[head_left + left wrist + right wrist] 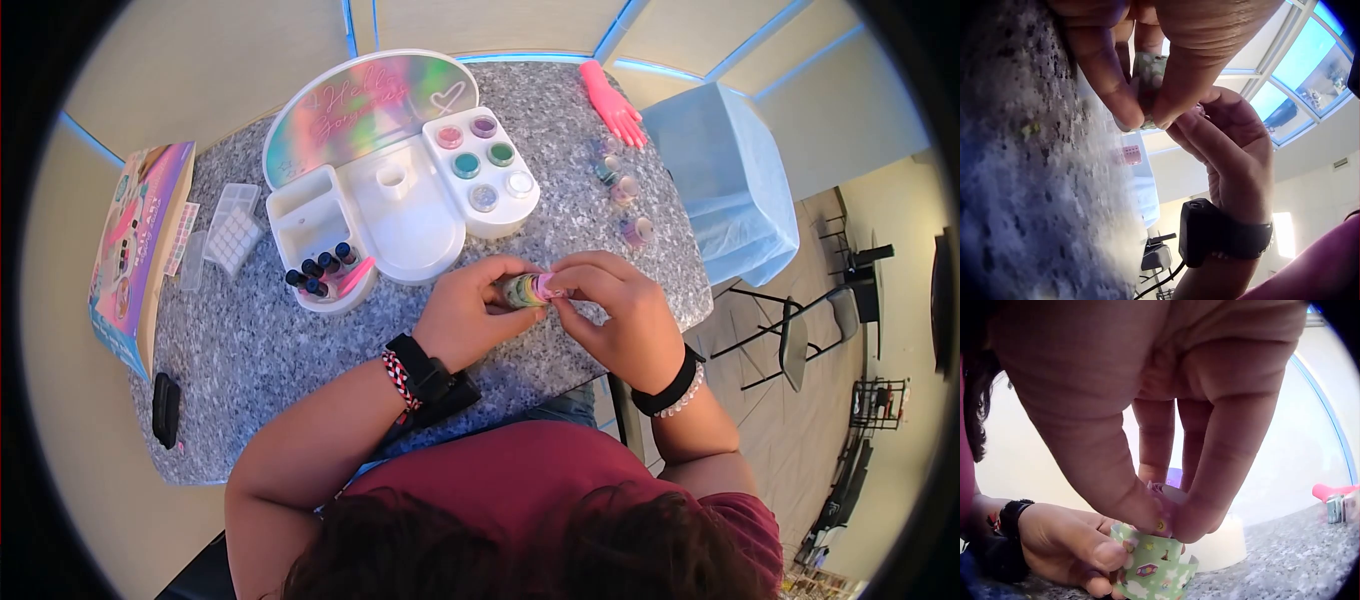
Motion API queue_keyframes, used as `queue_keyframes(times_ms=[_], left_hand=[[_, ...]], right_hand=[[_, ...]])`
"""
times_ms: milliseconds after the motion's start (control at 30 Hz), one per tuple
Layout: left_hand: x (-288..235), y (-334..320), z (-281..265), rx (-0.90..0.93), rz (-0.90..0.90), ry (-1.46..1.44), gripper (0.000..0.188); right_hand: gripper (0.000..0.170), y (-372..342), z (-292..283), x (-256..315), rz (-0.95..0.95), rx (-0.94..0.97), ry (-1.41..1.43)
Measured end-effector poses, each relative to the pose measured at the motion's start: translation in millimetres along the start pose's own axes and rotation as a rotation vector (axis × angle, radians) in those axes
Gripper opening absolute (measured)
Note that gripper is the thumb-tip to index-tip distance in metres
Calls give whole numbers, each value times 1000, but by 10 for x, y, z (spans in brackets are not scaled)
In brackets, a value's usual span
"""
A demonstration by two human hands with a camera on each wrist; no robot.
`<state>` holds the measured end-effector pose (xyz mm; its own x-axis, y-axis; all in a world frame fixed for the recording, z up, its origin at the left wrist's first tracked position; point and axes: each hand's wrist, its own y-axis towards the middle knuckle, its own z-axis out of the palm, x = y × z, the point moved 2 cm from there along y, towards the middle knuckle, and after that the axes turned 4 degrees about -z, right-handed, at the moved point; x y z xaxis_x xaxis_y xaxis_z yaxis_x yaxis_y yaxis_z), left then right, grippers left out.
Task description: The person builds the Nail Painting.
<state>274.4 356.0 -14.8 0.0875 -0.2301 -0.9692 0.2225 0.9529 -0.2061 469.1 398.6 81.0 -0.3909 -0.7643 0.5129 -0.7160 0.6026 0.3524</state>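
So the left hand (462, 308) is clamping thumb and fingers on a green printed roll (1154, 565), and the right hand (622, 300) is pinching a pink printed roll (1169, 515) between thumb and fingertips. Both rolls are hanging up over the table (330, 375), toward its near-right corner. The pink one is poking out right at the green one's rim; can't tell how far in it's sitting.

Handling-wise, I'm guessing both are weighing next to nothing. The green strip is looking thin and springy, with its loose turns standing apart, so squeezing hard would probably be crushing it oval or creasing it. Might be a bit slick too if that's a glossy film. I'd be cupping the green roll low around its outside, like the left thumb's doing, and gripping the pink one only by the bit that's sticking out. Biggest risk imo: the coils springing loose or telescoping. The white organizer (415, 245) is standing near the far edge, not getting in the way.
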Motion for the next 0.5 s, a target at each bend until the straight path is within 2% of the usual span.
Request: queue_keyframes(times_ms=[433,500], left_hand=[[5,-1,-6,-5,-2,18,50],[23,3,0,-14,12,26,50]], right_hand=[[25,-17,40,17,18,-13,-14],[25,-20,27,-27,47,-5,99]])
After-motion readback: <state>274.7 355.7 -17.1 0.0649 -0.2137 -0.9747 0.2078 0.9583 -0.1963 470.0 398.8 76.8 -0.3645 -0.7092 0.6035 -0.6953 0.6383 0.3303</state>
